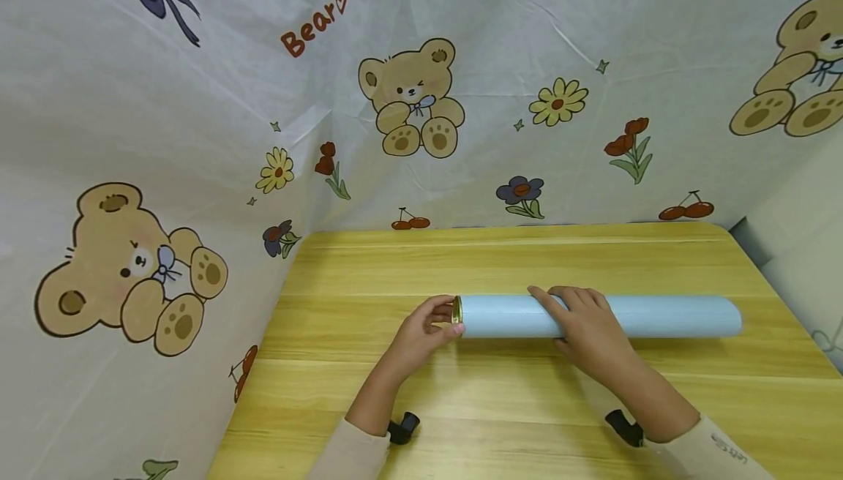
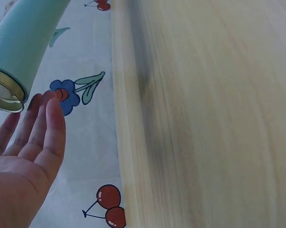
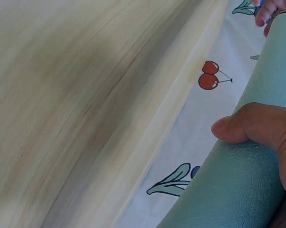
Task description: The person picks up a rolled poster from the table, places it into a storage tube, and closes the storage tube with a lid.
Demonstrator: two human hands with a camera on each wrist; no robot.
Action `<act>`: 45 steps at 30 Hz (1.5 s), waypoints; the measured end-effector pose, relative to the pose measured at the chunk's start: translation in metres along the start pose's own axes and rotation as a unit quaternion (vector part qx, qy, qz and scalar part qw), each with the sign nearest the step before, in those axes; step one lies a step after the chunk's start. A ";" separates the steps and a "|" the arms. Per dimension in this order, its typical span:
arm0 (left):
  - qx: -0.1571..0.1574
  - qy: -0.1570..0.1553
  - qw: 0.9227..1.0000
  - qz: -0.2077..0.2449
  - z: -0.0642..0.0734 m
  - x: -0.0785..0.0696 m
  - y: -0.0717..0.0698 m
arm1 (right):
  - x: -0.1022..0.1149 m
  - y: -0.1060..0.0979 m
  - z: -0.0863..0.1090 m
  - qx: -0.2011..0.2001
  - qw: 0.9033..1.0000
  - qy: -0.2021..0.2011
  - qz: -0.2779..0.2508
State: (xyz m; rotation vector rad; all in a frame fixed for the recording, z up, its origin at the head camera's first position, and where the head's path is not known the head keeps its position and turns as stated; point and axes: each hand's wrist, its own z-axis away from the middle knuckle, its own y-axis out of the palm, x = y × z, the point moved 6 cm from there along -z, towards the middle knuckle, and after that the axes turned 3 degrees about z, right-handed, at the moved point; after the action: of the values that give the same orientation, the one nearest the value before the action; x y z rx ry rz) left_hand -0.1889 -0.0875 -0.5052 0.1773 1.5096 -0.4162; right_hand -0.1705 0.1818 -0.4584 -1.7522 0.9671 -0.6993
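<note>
A long light blue tube (image 1: 507, 317) with a lightly textured surface lies crosswise above the wooden table. Its left end has a gold-coloured metal rim (image 2: 9, 90), with a pale interior visible inside. My left hand (image 1: 421, 334) holds this rimmed end, thumb at the near edge and fingertips at the far edge. In the left wrist view the left hand (image 2: 29, 152) shows its fingers beside the rim; its thumb is out of sight. Around the middle of the tube, my right hand (image 1: 589, 330) grips from above, its thumb (image 3: 243, 124) across the surface.
The wooden tabletop (image 1: 369, 268) spreads beneath both arms. A white cloth (image 1: 250, 41) printed with bears, flowers and cherries hangs behind and to the left. Black wrist straps (image 1: 404, 429) show at both cuffs.
</note>
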 end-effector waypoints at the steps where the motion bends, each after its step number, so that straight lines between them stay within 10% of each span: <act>1: 0.005 -0.003 1.000 0.020 0.000 0.000 0.001 | 0.000 0.000 0.000 0.002 1.000 0.001 0.000; 6: 0.022 -0.014 0.994 0.107 0.001 0.001 0.004 | 0.003 -0.002 -0.001 0.006 1.000 0.002 -0.004; 17: -0.003 -0.007 0.989 0.149 0.004 0.000 0.003 | 0.013 -0.007 -0.005 0.011 1.000 -0.003 -0.004; 32: -0.071 0.006 0.997 -0.019 0.004 -0.011 0.016 | 0.036 -0.002 -0.012 0.036 0.999 0.013 -0.008; 45: -0.186 0.015 0.982 0.035 0.011 -0.006 0.012 | 0.063 -0.008 -0.019 0.016 0.999 0.028 0.019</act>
State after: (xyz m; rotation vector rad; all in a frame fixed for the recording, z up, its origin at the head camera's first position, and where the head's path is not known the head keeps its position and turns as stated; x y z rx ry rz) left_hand -0.1744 -0.0800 -0.5001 -0.0580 1.5783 -0.0698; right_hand -0.1506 0.1209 -0.4423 -1.6887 1.0193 -0.7391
